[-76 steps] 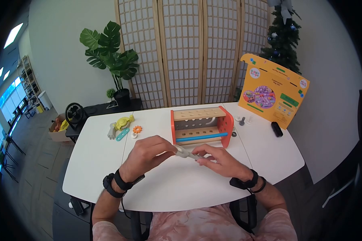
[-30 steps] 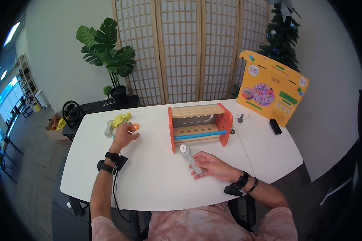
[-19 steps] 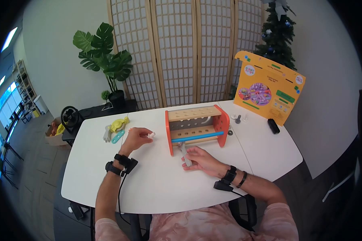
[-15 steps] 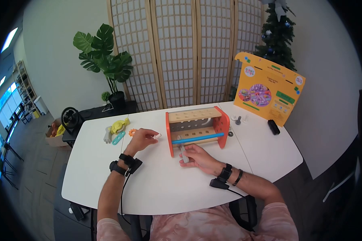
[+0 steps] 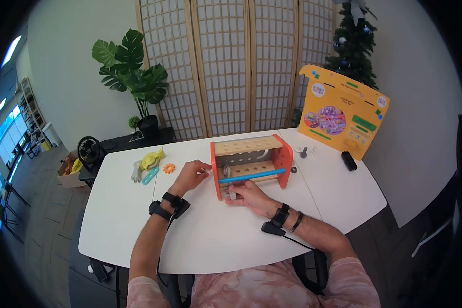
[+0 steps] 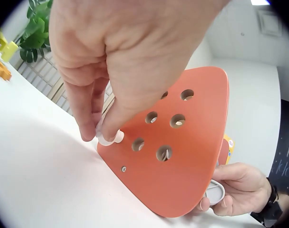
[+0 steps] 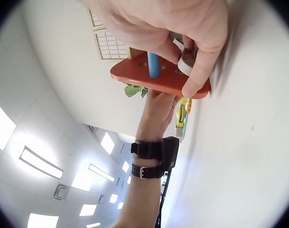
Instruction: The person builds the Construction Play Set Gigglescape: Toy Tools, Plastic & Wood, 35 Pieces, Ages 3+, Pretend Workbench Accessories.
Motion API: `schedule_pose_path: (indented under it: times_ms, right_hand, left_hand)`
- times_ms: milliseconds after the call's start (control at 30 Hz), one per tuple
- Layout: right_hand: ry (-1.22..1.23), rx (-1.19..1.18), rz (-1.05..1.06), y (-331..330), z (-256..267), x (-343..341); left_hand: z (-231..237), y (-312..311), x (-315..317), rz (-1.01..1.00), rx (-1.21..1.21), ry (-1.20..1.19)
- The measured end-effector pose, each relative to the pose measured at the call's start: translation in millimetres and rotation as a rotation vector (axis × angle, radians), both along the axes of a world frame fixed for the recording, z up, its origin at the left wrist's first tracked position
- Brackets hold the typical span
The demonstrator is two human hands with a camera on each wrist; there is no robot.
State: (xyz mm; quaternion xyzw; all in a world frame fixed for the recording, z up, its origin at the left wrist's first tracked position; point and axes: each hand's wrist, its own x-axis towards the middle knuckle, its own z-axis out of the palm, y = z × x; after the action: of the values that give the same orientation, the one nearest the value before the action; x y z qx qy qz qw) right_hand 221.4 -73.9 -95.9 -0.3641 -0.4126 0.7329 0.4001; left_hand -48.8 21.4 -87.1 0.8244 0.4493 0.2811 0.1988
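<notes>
The left hand (image 5: 191, 177) pinches a small white screw-like piece (image 6: 110, 137) between thumb and fingers, beside the outer face of the red, holed left side panel (image 6: 182, 166) of the wooden toy toolbox (image 5: 245, 146). At the toolbox's lower front left, the right hand (image 5: 254, 198) grips a grey toy wrench (image 5: 233, 195), whose far end reaches inside behind the blue bar (image 5: 254, 176). In the right wrist view the wrench's end (image 7: 186, 62) shows between the right hand's fingers, near the panel's inner face.
Left on the table lie an orange gear (image 5: 169, 168), a teal strip (image 5: 150, 176) and a yellow toy (image 5: 151, 160). Right of the toolbox are a grey bolt (image 5: 304, 152), white pieces, a black case (image 5: 349, 161) and an upright yellow box (image 5: 339, 115).
The left hand went to the gear area, picked up the white piece and brought it right to the red panel. The right hand moved the wrench into the toolbox's left end.
</notes>
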Motion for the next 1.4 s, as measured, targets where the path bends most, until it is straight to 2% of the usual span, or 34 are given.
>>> schedule_pose_path:
  times_ms: [233,667,733,967,1033,1300,1400]
  right_hand:
    - [-0.008,-0.004,0.004,5.4,-6.1,1.4]
    - [-0.028,0.096,0.003,7.2,-1.1,-10.1]
    - [-0.043,0.095,-0.012,4.8,3.6,-11.4]
    - [-0.008,0.117,0.024,8.9,0.2,-10.2]
    - [0.015,0.121,0.020,8.7,-0.6,-10.9]
    - [0.049,0.133,-0.017,5.6,0.0,-16.9]
    - [0.050,0.132,-0.007,4.2,2.6,-16.6]
  left_hand:
    - [5.3,1.4,9.8,0.012,-0.104,-0.117]
    - [-6.3,10.5,8.9,-0.013,-0.123,-0.144]
    - [-11.1,12.4,9.4,-0.015,-0.079,-0.210]
    - [-13.1,14.4,8.0,-0.023,-0.079,-0.218]
    - [-10.2,14.0,7.4,-0.010,-0.129,-0.142]
    - [-15.6,16.4,8.3,-0.026,-0.067,-0.217]
    - [-3.2,8.5,11.2,-0.016,-0.097,-0.191]
